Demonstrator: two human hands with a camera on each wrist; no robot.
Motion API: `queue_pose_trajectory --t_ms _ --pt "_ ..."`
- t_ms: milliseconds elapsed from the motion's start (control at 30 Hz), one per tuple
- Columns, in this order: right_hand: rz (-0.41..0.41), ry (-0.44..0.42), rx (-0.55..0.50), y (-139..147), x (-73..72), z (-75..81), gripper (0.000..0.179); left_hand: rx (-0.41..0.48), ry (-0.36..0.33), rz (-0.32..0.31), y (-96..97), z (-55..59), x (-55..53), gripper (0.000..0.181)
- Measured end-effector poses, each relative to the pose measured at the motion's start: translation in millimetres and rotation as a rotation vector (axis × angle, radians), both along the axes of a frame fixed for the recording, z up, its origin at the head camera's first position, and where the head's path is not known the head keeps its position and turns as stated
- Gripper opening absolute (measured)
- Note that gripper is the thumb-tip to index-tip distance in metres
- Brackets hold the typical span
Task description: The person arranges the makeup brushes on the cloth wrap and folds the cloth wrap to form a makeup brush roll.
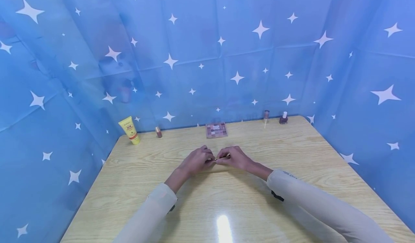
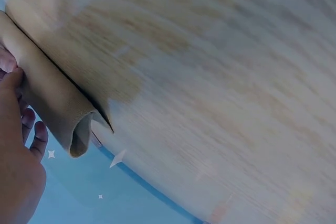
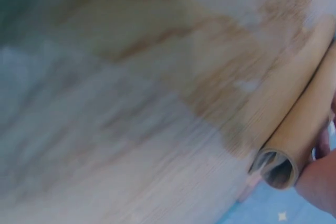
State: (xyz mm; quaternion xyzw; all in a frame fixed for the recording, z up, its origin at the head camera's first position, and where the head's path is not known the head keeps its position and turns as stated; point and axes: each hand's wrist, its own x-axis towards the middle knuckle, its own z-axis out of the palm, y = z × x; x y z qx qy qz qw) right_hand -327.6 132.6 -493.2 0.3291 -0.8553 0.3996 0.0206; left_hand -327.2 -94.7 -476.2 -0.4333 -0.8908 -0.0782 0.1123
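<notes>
My left hand [image 1: 196, 161] and right hand [image 1: 236, 157] meet near the middle of the table, fingertips close together. Between them is a tan rolled-up sheet [image 2: 52, 93], mostly covered by the fingers in the head view. In the left wrist view, the left thumb presses on the sheet's outer side, with other fingers behind it. The roll's end shows a loose curl, and one edge stands off toward the wood. From the right wrist, the roll [image 3: 302, 129] appears as a tube with an open spiral end, the right hand gripping its far side.
Along the back edge of the wooden table [image 1: 155, 203] stand a yellow squeeze tube [image 1: 130, 130], a small bottle [image 1: 158, 132], an eyeshadow palette [image 1: 216, 130], a slim tube with a dark cap [image 1: 266, 117] and a nail polish bottle [image 1: 283, 118]. A blue star-patterned curtain [image 1: 201, 81] surrounds it.
</notes>
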Motion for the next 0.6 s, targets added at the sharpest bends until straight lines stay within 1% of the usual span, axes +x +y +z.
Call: queue_pose_trajectory --t_ms 67,200,300,367,467,600 --pt "0.003 0.006 -0.004 -0.5 0.6 -0.2 0.005 0.018 0.003 -0.003 -0.2 -1.1 0.5 0.014" --pt "0.013 0.014 -0.010 -1.6 1.0 -0.1 0.004 0.050 0.031 -0.017 -0.8 -3.9 0.6 0.012" --pt "0.018 0.005 -0.010 -2.5 1.2 -0.4 0.004 0.068 0.037 -0.019 -2.1 -5.6 1.4 0.013" --pt "0.025 -0.004 -0.002 -2.7 1.2 -0.7 0.006 0.076 0.023 -0.010 -3.7 -6.1 2.0 0.015" --pt "0.037 -0.011 0.018 -1.9 1.7 -0.3 0.010 0.080 -0.019 0.007 -7.5 -5.2 3.1 0.019" --pt "0.031 0.004 0.059 3.3 3.0 4.2 0.022 0.060 -0.084 0.047 -16.1 -2.0 4.5 0.034"
